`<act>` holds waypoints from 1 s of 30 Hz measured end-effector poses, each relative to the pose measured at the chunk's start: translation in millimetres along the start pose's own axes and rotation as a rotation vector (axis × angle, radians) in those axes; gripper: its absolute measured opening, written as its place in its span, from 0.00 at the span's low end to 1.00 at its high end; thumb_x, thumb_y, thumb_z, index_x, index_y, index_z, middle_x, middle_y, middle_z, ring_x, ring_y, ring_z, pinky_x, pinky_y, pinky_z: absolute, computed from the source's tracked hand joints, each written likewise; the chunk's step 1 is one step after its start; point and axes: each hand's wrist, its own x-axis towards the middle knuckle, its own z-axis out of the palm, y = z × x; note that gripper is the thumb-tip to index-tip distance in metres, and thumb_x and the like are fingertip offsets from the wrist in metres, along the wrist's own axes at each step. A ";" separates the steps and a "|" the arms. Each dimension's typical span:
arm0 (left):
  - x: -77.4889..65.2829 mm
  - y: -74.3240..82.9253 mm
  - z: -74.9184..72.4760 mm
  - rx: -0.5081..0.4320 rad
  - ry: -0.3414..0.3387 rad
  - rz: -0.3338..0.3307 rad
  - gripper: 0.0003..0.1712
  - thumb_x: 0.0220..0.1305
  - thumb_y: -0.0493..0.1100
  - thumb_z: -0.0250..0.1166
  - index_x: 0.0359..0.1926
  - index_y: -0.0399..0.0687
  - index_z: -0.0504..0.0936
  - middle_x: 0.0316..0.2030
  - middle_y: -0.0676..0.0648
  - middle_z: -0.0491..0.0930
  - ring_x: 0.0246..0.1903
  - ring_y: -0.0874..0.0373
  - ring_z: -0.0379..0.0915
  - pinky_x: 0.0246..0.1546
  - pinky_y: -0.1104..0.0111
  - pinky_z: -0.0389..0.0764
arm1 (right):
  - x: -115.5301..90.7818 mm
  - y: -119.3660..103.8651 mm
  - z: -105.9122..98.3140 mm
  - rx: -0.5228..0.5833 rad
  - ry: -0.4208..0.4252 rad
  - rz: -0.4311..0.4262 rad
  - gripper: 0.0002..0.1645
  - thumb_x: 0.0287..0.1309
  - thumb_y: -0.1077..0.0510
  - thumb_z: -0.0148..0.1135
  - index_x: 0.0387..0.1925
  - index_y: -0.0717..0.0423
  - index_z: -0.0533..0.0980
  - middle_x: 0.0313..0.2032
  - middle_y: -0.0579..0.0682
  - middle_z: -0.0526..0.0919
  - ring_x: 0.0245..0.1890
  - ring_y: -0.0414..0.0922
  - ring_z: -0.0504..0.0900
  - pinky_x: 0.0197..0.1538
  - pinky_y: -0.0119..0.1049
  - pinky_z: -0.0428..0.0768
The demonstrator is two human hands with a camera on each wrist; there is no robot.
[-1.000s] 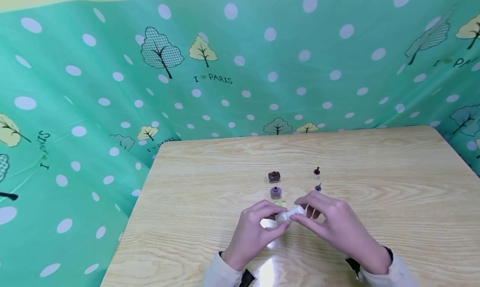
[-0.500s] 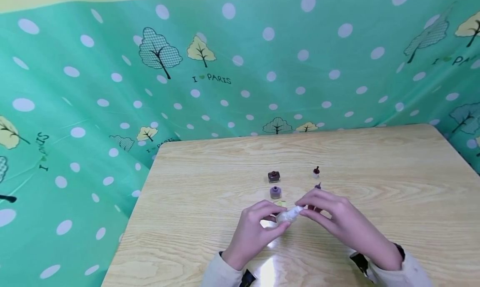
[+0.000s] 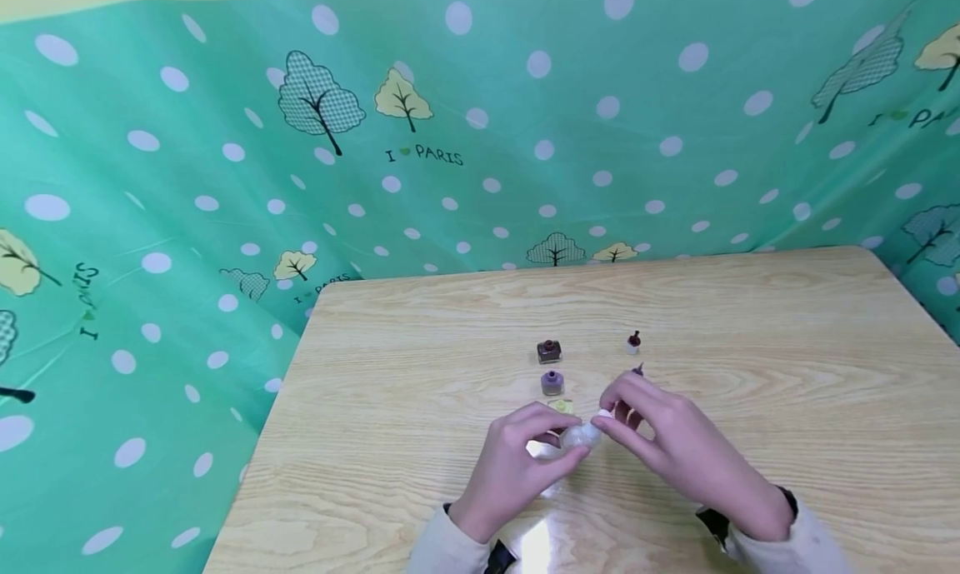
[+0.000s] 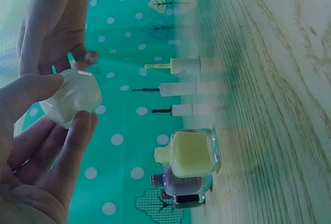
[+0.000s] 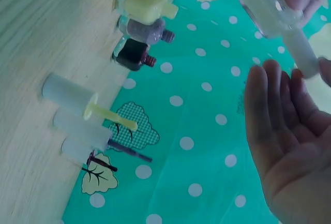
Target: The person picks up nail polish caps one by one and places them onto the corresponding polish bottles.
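My left hand (image 3: 513, 453) holds a small nail polish bottle (image 4: 80, 99) with clear glass and whitish polish, tilted above the table. Its white cap (image 5: 301, 53) is on the neck, and my right hand (image 3: 678, 441) pinches the cap's end between thumb and fingers. Beyond my hands, several open bottles stand in a row: yellow (image 4: 192, 154), purple (image 3: 552, 382) and dark red (image 3: 549, 352). To their right stand their caps with brushes pointing up: a yellow-brush cap (image 4: 184, 65), a purple-brush cap (image 4: 177, 89) and a dark-brush cap (image 3: 633, 346).
The pale wooden table (image 3: 420, 332) reaches back to a green dotted curtain (image 3: 480, 141). The yellow bottle is close behind my left fingers; the purple-brush cap is partly hidden behind my right hand in the head view.
My right fingers have shifted their grip along the white cap, moving slightly back and forth. My left hand keeps hold of the bottle, which has tilted slightly; the standing bottles and caps stay put.
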 end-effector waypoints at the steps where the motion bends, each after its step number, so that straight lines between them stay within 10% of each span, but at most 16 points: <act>1: 0.0 -0.4 0.0 0.004 0.003 0.003 0.13 0.58 0.37 0.74 0.44 0.42 0.86 0.38 0.49 0.86 0.36 0.63 0.82 0.37 0.78 0.84 | -0.2 0.5 -2.2 0.029 -0.022 0.001 0.14 0.59 0.60 0.69 0.44 0.41 0.77 0.37 0.31 0.76 0.32 0.27 0.75 0.32 0.24 0.78; 10: 1.3 0.2 -1.3 0.030 0.027 0.010 0.12 0.58 0.38 0.74 0.44 0.43 0.86 0.38 0.50 0.86 0.33 0.63 0.81 0.36 0.78 0.84 | -0.3 5.1 -13.8 0.087 -0.095 -0.058 0.21 0.62 0.67 0.64 0.50 0.39 0.80 0.46 0.33 0.82 0.42 0.32 0.80 0.42 0.27 0.81; 30: -1.7 -1.6 5.8 0.057 0.029 -0.018 0.13 0.57 0.40 0.74 0.43 0.42 0.86 0.37 0.50 0.86 0.33 0.67 0.79 0.36 0.80 0.83 | -0.7 -2.2 6.2 -0.241 0.006 -0.046 0.07 0.65 0.52 0.64 0.35 0.43 0.73 0.30 0.32 0.66 0.24 0.26 0.63 0.25 0.20 0.66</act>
